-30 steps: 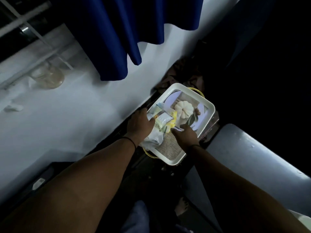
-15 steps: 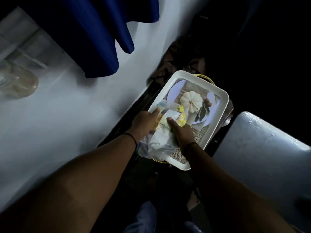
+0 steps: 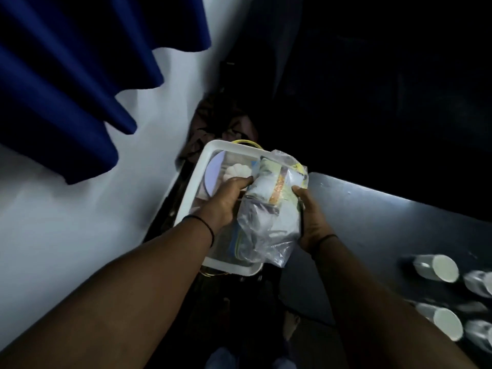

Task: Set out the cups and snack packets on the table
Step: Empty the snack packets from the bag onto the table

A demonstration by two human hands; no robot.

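Observation:
A clear plastic bag of snack packets [image 3: 269, 209] is held above a white tray [image 3: 194, 182], gripped on both sides. My left hand [image 3: 226, 201] holds its left edge and my right hand [image 3: 311, 214] holds its right edge. Pale green, white and yellow packets show through the plastic. The tray bears a printed picture of a white pumpkin [image 3: 237, 170]. Several white cups [image 3: 436, 267] stand on the dark table [image 3: 372, 214] at the lower right.
A blue curtain [image 3: 74, 83] hangs over the white wall [image 3: 66, 222] on the left. Dark crumpled cloth [image 3: 213, 121] lies behind the tray. The area beyond the table is in deep shadow. My feet [image 3: 290, 323] show on the floor below.
Both hands have lifted the bag of packets off the tray and moved it to the right, towards the table. The view has swung right, bringing the cups into sight.

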